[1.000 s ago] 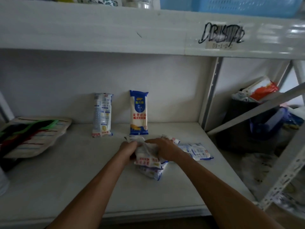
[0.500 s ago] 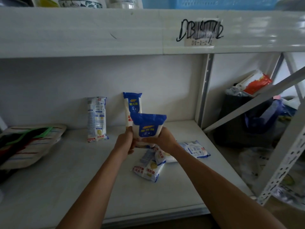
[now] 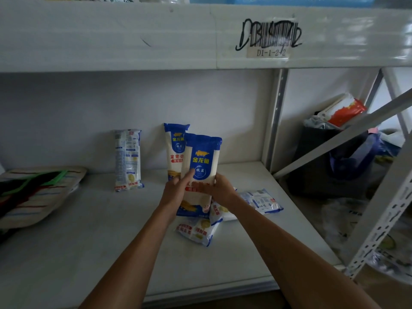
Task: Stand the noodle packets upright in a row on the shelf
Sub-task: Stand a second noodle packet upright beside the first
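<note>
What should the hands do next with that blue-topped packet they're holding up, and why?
Probably carry the held packet back and right, standing it against the wall beside the upright blue-topped packet. Both hands, left and right, grip it upright already, and two packets already stand in the row there.

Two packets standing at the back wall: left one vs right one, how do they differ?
The left standing packet is mostly white with small print, its back panel apparently facing out; the right standing packet shows a blue top with a logo. The left one stands fully in view; the right one is partly hidden by the held packet gripped by the left hand and right hand. Both stand upright against the wall.
</note>
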{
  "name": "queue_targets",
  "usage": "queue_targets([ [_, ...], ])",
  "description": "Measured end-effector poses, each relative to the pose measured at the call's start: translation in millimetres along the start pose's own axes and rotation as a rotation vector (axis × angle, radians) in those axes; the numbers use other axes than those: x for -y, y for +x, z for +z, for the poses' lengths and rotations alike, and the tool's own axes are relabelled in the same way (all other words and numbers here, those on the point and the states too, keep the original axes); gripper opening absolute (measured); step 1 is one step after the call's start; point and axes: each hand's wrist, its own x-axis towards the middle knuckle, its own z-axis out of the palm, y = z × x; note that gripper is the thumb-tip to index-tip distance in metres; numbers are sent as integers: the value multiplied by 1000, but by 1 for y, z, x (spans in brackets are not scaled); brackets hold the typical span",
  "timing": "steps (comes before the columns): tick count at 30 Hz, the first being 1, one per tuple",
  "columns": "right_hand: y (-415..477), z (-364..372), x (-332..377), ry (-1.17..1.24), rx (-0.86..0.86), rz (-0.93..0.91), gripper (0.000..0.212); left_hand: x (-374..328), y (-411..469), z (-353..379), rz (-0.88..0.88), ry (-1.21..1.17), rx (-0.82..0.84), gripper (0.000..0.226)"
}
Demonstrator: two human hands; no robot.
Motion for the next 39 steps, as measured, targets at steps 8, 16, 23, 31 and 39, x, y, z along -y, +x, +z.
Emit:
queue_targets([
  [8,13,-3,-8,97,92,104,82,7,8,5,-7,-80,-105,48],
  [16,38,-12,-18,92,-18,95,45,-3,47,29,-30,-253,-235,45],
  [23,75,-26,-30,-26,-71,41,42,-5,90,34,-65,-227,-54,52],
  [31,119,-30,-45,-171,-174,103,39,45,74,50,-141,83,132,95],
  [39,144,-26,-48,-251,-212,142,47,54,52,51,99,338,298,44],
])
